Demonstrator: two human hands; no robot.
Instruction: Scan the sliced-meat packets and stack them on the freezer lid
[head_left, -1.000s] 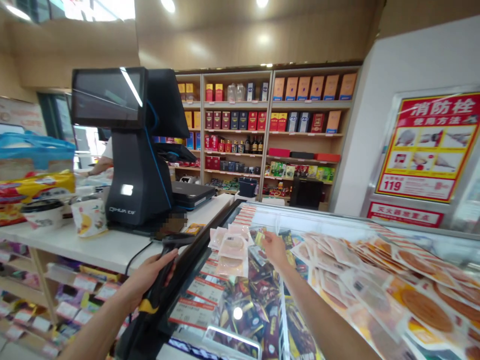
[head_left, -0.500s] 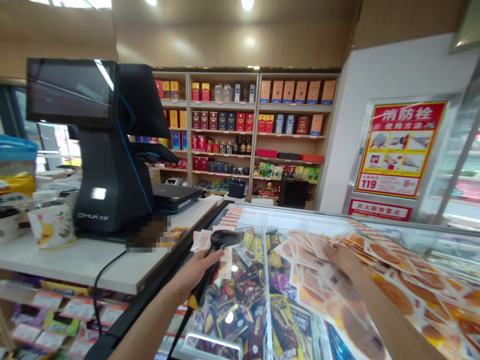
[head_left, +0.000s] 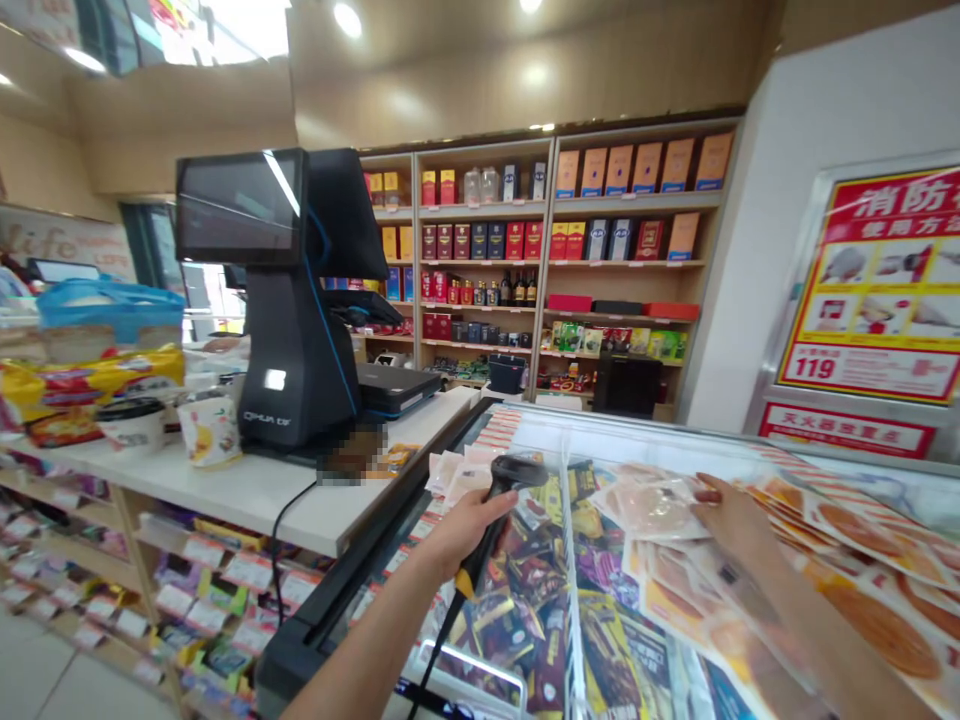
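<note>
My left hand [head_left: 466, 530] is closed around the handle of a black and yellow barcode scanner [head_left: 517, 468], held over the left part of the freezer's glass top. A cable hangs down from the handle. My right hand [head_left: 731, 515] pinches the edge of a shiny, clear flat packet [head_left: 652, 506] with pale contents. Beneath it, more flat packets [head_left: 679, 580] lie spread over the glass. Other pale packets [head_left: 454, 474] sit behind the scanner. Under the glass, wrapped ice creams [head_left: 517, 610] fill the freezer on both sides of a white divider.
On the white counter [head_left: 292, 510] to the left stand a black till [head_left: 296, 350], paper cups [head_left: 210, 430] and a blue bag [head_left: 109, 305]. Snack shelves run below the counter. Shelves of boxes and bottles [head_left: 487, 240] line the back wall; a red sign [head_left: 877, 290] hangs at right.
The view has swung left, so things appear shifted to the right. A clear packet now shows at my right hand's fingertips, above the spread packets. My left hand still holds the scanner.
</note>
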